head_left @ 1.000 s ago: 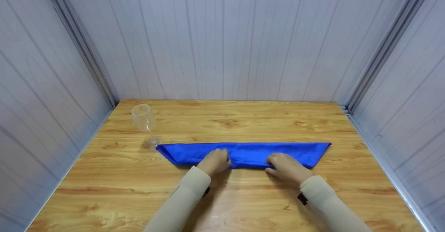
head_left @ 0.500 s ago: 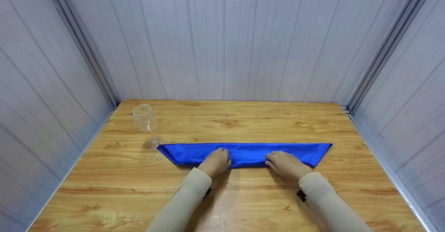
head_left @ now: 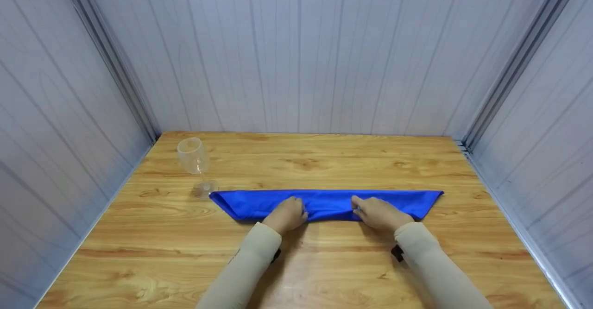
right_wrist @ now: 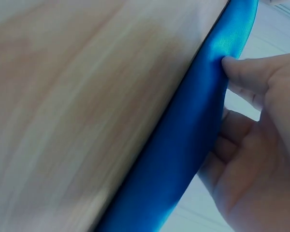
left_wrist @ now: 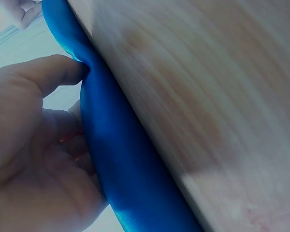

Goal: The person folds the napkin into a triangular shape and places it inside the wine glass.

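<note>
A blue cloth (head_left: pixel 330 203), folded into a long strip with slanted ends, lies across the middle of the wooden table. My left hand (head_left: pixel 286 215) pinches its near edge left of centre. In the left wrist view the thumb (left_wrist: pixel 63 72) presses into the cloth (left_wrist: pixel 121 159) from the near side, with the other fingers curled over the top. Right of centre, my right hand (head_left: pixel 381 212) grips the same edge. The right wrist view has that thumb (right_wrist: pixel 239 67) against the cloth (right_wrist: pixel 183 130), its fingers bent over the upper side, their tips partly hidden.
A clear stemmed wine glass (head_left: pixel 193 158) stands upright at the left, its foot close to the cloth's left tip. Pale panelled walls (head_left: pixel 296 59) enclose the wooden table (head_left: pixel 333 272) at the back and both sides.
The cloth's near edge has shifted slightly away from me, and the strip looks a little narrower. My right hand has moved slightly left and forward; the left has hardly moved.
</note>
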`<state>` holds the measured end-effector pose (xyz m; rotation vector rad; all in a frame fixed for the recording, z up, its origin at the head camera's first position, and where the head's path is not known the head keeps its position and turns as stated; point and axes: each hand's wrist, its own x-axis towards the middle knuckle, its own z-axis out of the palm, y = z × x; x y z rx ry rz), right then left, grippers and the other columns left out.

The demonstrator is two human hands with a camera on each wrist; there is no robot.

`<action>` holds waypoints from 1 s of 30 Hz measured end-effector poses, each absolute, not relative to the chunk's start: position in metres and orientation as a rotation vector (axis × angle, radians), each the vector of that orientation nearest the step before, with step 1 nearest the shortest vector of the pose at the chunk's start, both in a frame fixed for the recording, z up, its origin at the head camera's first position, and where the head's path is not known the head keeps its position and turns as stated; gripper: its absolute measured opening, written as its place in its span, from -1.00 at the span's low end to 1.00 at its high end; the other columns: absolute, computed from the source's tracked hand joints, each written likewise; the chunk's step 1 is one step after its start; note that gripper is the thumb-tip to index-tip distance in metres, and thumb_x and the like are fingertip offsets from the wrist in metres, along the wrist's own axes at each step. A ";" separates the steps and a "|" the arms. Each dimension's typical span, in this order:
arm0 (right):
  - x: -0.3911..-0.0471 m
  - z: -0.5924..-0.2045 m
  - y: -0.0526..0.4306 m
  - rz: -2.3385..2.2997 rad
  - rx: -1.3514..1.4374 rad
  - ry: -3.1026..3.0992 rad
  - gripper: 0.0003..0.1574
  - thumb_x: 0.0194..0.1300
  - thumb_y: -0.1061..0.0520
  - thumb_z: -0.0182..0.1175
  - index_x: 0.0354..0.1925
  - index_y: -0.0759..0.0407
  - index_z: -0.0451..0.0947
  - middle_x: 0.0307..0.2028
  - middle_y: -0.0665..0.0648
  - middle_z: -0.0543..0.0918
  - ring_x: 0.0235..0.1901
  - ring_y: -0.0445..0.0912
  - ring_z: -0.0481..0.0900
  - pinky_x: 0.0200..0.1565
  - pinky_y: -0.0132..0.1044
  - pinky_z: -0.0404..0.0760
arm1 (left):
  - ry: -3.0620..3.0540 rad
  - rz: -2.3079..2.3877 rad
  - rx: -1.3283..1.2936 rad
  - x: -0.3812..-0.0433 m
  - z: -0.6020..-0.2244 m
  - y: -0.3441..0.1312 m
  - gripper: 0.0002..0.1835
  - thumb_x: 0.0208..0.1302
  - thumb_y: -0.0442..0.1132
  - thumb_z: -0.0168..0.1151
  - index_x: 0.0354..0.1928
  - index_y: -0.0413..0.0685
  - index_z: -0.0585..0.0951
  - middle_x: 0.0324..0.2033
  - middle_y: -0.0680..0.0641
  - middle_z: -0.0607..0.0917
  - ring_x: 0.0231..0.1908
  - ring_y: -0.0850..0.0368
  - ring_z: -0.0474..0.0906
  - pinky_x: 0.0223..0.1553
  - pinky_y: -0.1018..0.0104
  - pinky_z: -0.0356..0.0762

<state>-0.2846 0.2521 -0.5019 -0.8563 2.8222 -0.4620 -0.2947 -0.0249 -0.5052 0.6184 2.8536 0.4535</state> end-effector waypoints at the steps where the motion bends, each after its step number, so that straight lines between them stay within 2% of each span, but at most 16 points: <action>1: -0.285 -0.501 0.251 -0.465 -0.840 2.806 -0.97 0.57 0.17 0.00 -0.11 0.11 0.38 -0.46 -0.02 0.48 -0.49 -0.14 0.41 -0.37 -0.17 0.47 | 2.851 0.475 0.621 -0.295 -0.506 -0.025 -0.80 0.41 -0.24 0.17 -0.16 -0.29 0.59 -0.17 -0.21 0.63 -0.03 -0.11 0.58 0.05 0.02 0.54; 7: -0.289 -0.499 0.247 -0.452 -0.739 2.784 -0.94 0.56 0.18 0.00 -0.14 0.07 0.41 -0.41 -0.03 0.52 -0.45 -0.13 0.43 -0.31 -0.14 0.49 | 2.837 0.563 0.648 -0.297 -0.507 -0.028 -0.89 0.39 -0.29 0.19 -0.30 -0.18 0.54 -0.30 -0.13 0.59 -0.14 -0.07 0.58 -0.06 0.03 0.55; 11: -0.291 -0.500 0.245 -0.451 -0.684 2.835 -0.96 0.53 0.13 0.09 -0.16 0.03 0.43 -0.36 -0.03 0.56 -0.40 -0.13 0.47 -0.26 -0.12 0.52 | 2.825 0.603 0.637 -0.297 -0.507 -0.029 -0.88 0.40 -0.27 0.21 -0.30 -0.14 0.51 -0.34 -0.09 0.56 -0.18 -0.05 0.57 -0.10 0.03 0.55; 15: -0.291 -0.502 0.245 -0.483 -0.632 2.879 -0.89 0.48 0.10 0.18 -0.22 -0.02 0.42 -0.36 -0.03 0.54 -0.38 -0.11 0.45 -0.26 -0.12 0.50 | 2.845 0.596 0.658 -0.296 -0.507 -0.030 -0.87 0.40 -0.28 0.22 -0.31 -0.13 0.49 -0.38 -0.07 0.52 -0.24 -0.03 0.55 -0.14 0.04 0.54; 19: -0.289 -0.503 0.244 -0.462 -0.672 2.977 -0.84 0.40 0.11 0.29 -0.32 -0.01 0.48 -0.38 -0.03 0.51 -0.32 -0.07 0.47 -0.23 -0.10 0.52 | 2.913 0.539 0.717 -0.295 -0.508 -0.029 -0.86 0.37 -0.28 0.25 -0.30 -0.15 0.50 -0.37 -0.11 0.55 -0.22 -0.09 0.59 -0.15 0.03 0.57; 23: -0.286 -0.505 0.242 -0.439 -0.705 3.068 -0.82 0.32 0.13 0.36 -0.40 0.02 0.56 -0.40 -0.03 0.51 -0.31 -0.05 0.53 -0.21 -0.10 0.57 | 3.022 0.461 0.798 -0.292 -0.508 -0.029 -0.84 0.32 -0.27 0.33 -0.32 -0.12 0.52 -0.39 -0.11 0.55 -0.28 -0.12 0.57 -0.23 0.04 0.58; 30: -0.285 -0.506 0.242 -0.470 -0.739 3.100 -0.86 0.29 0.18 0.38 -0.43 0.10 0.67 -0.42 0.01 0.63 -0.33 -0.05 0.63 -0.24 -0.14 0.64 | 3.172 0.422 0.932 -0.288 -0.508 -0.025 -0.89 0.18 -0.37 0.41 -0.47 -0.08 0.70 -0.45 -0.04 0.61 -0.36 -0.01 0.59 -0.32 0.16 0.61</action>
